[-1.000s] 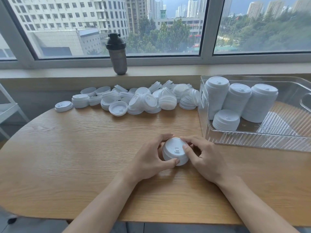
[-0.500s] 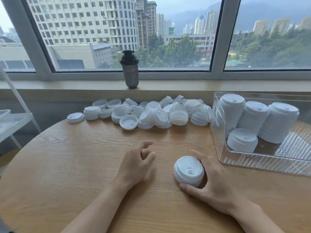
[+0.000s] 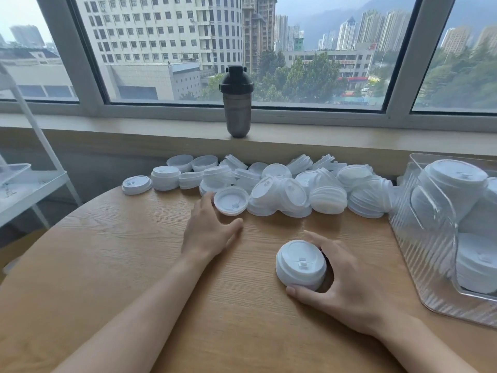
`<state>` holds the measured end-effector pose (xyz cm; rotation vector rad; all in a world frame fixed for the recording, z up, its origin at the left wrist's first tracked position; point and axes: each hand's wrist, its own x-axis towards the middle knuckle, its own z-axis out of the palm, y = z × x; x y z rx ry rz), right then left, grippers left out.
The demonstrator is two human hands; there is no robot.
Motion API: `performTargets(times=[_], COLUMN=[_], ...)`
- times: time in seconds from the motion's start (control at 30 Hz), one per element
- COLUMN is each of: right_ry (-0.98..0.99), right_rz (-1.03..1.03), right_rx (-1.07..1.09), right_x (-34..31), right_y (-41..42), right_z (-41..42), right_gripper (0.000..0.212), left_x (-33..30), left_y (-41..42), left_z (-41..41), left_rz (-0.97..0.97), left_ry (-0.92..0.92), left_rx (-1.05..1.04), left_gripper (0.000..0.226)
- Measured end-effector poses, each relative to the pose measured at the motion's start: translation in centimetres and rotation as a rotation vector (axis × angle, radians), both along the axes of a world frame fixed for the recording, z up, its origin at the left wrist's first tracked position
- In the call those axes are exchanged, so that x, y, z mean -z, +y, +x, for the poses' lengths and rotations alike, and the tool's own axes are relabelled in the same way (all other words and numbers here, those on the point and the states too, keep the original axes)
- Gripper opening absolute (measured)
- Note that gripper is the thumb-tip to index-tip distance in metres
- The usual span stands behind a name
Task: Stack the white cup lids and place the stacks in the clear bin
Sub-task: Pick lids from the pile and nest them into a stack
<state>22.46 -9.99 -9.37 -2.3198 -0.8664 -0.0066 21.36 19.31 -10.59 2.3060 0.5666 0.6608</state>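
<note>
A short stack of white cup lids (image 3: 300, 263) stands on the wooden table (image 3: 134, 265), and my right hand (image 3: 341, 284) grips it from the right with thumb and fingers curled round it. My left hand (image 3: 208, 230) reaches toward the heap of loose lids (image 3: 282, 184) along the table's far edge. Its fingers touch the rim of an upturned lid (image 3: 231, 201) at the front of the heap. The clear bin (image 3: 430, 238) at the right holds several tall lid stacks (image 3: 454, 184).
A dark shaker bottle (image 3: 236, 102) stands on the window sill behind the heap. A white rack (image 3: 24, 184) stands off the table's left side. The bin's near wall is close to my right hand.
My left hand let go of the stack and reached forward to the upturned lid in the heap. My right hand kept the stack, shifted to the right. The view moved closer.
</note>
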Motion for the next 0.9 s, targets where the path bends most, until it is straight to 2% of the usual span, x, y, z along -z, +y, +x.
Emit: performTargets(times=[0.13, 0.33, 0.63, 0.9], right_ry=[-0.005, -0.035, -0.04, -0.038], right_rz=[0.01, 0.017, 0.034, 0.129], right_rx=[-0.006, -0.018, 0.019, 0.107], right_x=[0.2, 0.8, 0.7, 0.8], right_y=[1.3, 1.4, 1.2, -0.6], right_z=[1.4, 2.0, 1.6, -0.9], right_gripper=[0.104, 0.102, 0.1, 0.093], left_x=[0.0, 0.2, 0.4, 0.0], left_y=[1.1, 1.8, -0.5, -5.7], left_z=[1.8, 2.7, -0.1, -5.9], left_rz=[0.001, 0.016, -0.007, 0.22], left_ry=[0.007, -0.013, -0.16, -0.172], left_rx=[0.006, 0.015, 0.169, 0.381], left_gripper=[0.1, 0.093, 0.091, 0.084])
